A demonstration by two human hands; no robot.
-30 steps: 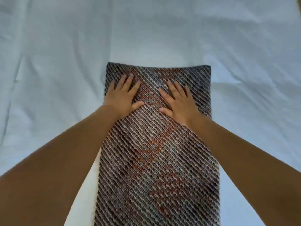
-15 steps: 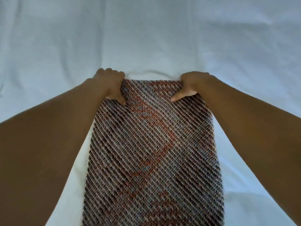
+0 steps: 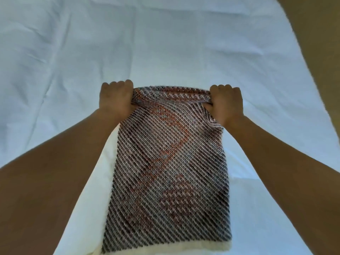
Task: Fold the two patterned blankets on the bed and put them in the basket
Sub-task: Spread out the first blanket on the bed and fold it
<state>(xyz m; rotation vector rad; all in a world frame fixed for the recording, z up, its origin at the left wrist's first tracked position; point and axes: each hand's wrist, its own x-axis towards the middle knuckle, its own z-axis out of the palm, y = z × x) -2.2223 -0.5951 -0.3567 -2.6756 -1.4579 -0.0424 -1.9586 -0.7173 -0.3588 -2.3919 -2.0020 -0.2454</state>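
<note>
A patterned blanket (image 3: 165,172), woven in dark, white and orange diagonal stripes, lies folded into a long narrow strip on the bed. Its cream underside shows along the near edge. My left hand (image 3: 116,98) grips the far left corner and my right hand (image 3: 226,103) grips the far right corner. Both hands have lifted the far edge off the sheet, so it curls over toward me. Only one blanket is in view, and no basket shows.
The white bed sheet (image 3: 165,43) spreads wrinkled around the blanket on all sides. A tan floor (image 3: 316,43) shows past the bed's right edge at the upper right.
My hands went from pressing flat on the blanket to gripping its far corners. They have since lifted the far edge, which now curls toward me.
</note>
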